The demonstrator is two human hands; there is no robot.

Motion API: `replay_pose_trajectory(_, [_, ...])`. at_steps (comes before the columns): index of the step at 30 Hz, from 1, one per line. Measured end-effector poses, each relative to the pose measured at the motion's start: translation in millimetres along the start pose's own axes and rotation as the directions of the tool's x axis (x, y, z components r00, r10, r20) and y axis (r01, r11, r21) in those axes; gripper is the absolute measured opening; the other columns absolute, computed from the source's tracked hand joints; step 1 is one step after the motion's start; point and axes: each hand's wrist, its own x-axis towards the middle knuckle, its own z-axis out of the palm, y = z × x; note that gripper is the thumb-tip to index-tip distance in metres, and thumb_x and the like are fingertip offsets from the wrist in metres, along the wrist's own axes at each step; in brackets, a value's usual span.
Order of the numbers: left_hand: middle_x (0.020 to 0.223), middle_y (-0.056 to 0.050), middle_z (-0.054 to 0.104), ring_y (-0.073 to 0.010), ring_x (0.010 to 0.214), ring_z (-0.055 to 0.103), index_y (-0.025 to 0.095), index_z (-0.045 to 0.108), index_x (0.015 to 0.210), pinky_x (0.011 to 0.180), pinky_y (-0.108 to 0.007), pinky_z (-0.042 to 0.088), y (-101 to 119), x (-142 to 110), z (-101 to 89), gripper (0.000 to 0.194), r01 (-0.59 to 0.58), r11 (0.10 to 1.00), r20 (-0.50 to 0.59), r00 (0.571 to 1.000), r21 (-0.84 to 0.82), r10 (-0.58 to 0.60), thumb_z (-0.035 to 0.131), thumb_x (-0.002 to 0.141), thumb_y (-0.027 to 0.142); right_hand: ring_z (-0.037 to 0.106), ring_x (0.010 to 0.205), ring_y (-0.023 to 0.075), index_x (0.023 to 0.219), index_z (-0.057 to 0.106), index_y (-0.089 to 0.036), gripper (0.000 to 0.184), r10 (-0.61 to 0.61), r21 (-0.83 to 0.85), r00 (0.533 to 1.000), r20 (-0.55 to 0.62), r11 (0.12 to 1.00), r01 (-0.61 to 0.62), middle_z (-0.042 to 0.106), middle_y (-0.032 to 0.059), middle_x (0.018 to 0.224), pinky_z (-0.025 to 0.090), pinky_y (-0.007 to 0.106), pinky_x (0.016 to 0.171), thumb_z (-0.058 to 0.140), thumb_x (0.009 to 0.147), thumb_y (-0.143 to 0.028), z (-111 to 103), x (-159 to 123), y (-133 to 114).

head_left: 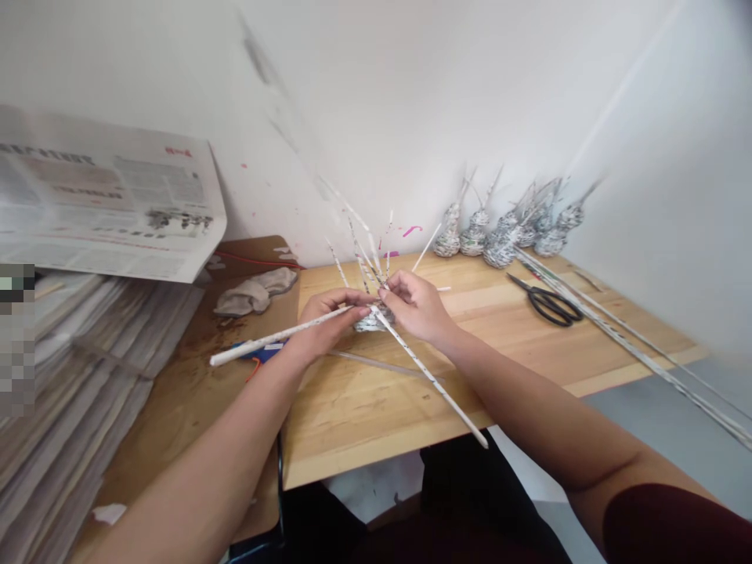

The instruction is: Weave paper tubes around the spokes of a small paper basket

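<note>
Between my hands, on the wooden table (pixel 352 431), sits a small woven newspaper piece (pixel 369 323) with several rolled paper sticks fanning out of it. My left hand (pixel 332 317) is closed on its left side, thumb and fingers pinching the weave near a paper stick (pixel 276 337) that points left. From above right, my right hand (pixel 414 301) pinches at the base of the upright sticks. Another paper stick (pixel 435 380) slants from the weave toward the table's front edge. A long stick rises to the upper left, its far end blurred. My fingers hide part of the weave.
Several gourd-shaped woven paper pieces (pixel 502 239) stand along the wall at the back right. Black scissors (pixel 552 305) lie beside long paper sticks (pixel 623 337) overhanging the table edge. On the left are stacked newspapers (pixel 106 360), a cloth glove (pixel 255 291) and a blue tool (pixel 270 352).
</note>
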Motion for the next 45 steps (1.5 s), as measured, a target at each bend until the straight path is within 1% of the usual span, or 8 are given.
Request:
replay_pose_trajectory(4, [0.083,-0.006,0.076,-0.0186,0.076,0.066,0.015,0.076,0.087,0.073,-0.029,0.05,-3,3,-4.9,0.031,0.013,1.0,-0.019,1.0,-0.018,-0.013,0.084,0.071,0.039,0.044,0.05,0.009,0.074,0.059,-0.019,0.022,0.0,0.003,0.996,0.092,1.0,0.0,0.055,-0.0039,0.06,0.033,0.023,0.05,0.066,0.082,-0.039,-1,-1,-3])
replay_pose_trajectory(8, [0.084,-0.004,0.074,-0.0188,0.078,0.066,0.016,0.075,0.093,0.075,-0.03,0.05,-6,5,-9.5,0.031,0.001,0.999,-0.02,1.0,-0.05,-0.002,0.083,0.073,0.038,0.05,0.056,0.0101,0.081,0.064,-0.018,0.018,0.001,0.074,0.992,0.125,0.997,-0.011,0.06,-0.0021,0.068,0.038,0.024,0.053,0.069,0.077,-0.035,-2,1,-2])
replay_pose_trajectory(15, [0.086,-0.006,0.076,-0.0192,0.079,0.066,0.015,0.077,0.099,0.078,-0.031,0.05,-15,10,-13.3,0.035,0.021,0.979,0.055,0.998,-0.205,-0.01,0.08,0.077,0.042,0.049,0.051,0.0101,0.081,0.058,-0.02,0.026,0.146,0.242,0.967,0.209,0.95,-0.196,0.057,-0.0042,0.065,0.042,0.024,0.048,0.073,0.071,-0.04,-4,5,0])
replay_pose_trajectory(20, [0.083,-0.007,0.077,-0.0184,0.075,0.065,0.014,0.078,0.092,0.073,-0.03,0.049,-16,10,-13.5,0.031,0.027,0.97,0.033,0.999,-0.243,-0.02,0.08,0.076,0.041,0.057,0.062,0.0117,0.089,0.066,-0.018,0.027,0.13,0.246,0.964,0.23,0.951,-0.187,0.066,-0.0001,0.076,0.047,0.026,0.059,0.076,0.071,-0.035,-3,4,1])
replay_pose_trajectory(25, [0.078,-0.004,0.076,-0.016,0.07,0.066,0.016,0.071,0.106,0.064,-0.025,0.048,-12,8,-8.3,0.048,0.096,0.937,-0.066,0.99,-0.336,-0.125,0.086,0.07,0.043,0.06,0.067,0.0137,0.088,0.07,-0.016,0.031,0.087,0.323,0.965,0.247,0.931,-0.167,0.069,0.0017,0.078,0.049,0.028,0.064,0.079,0.071,-0.04,-2,4,5])
replay_pose_trajectory(33, [0.069,-0.007,0.072,-0.014,0.055,0.059,0.013,0.071,0.08,0.049,-0.024,0.042,-6,7,-3.7,0.054,0.203,0.949,-0.054,0.974,-0.24,-0.222,0.071,0.075,0.067,0.063,0.07,0.0158,0.085,0.073,-0.018,0.028,0.055,0.314,0.968,0.244,0.94,-0.133,0.072,0.002,0.078,0.051,0.03,0.068,0.08,0.069,-0.04,0,5,6])
replay_pose_trajectory(39, [0.068,-0.001,0.069,-0.0119,0.055,0.057,0.015,0.069,0.086,0.052,-0.025,0.046,0,4,-1.9,0.043,0.095,0.979,-0.146,0.982,-0.178,-0.122,0.083,0.069,0.051,0.054,0.058,0.0104,0.082,0.069,-0.017,0.021,0.083,0.214,0.976,0.202,0.969,-0.126,0.064,-0.0017,0.068,0.042,0.024,0.056,0.075,0.072,-0.034,-2,2,0])
replay_pose_trajectory(45, [0.083,-0.004,0.073,-0.0155,0.073,0.064,0.014,0.073,0.091,0.072,-0.028,0.051,-2,4,-10.5,0.029,0.086,0.981,-0.081,0.992,-0.172,-0.101,0.084,0.069,0.031,0.06,0.062,0.0143,0.085,0.075,-0.017,0.016,0.111,0.026,0.976,0.185,0.993,-0.117,0.071,0.0028,0.073,0.044,0.026,0.058,0.069,0.075,-0.028,-8,5,2])
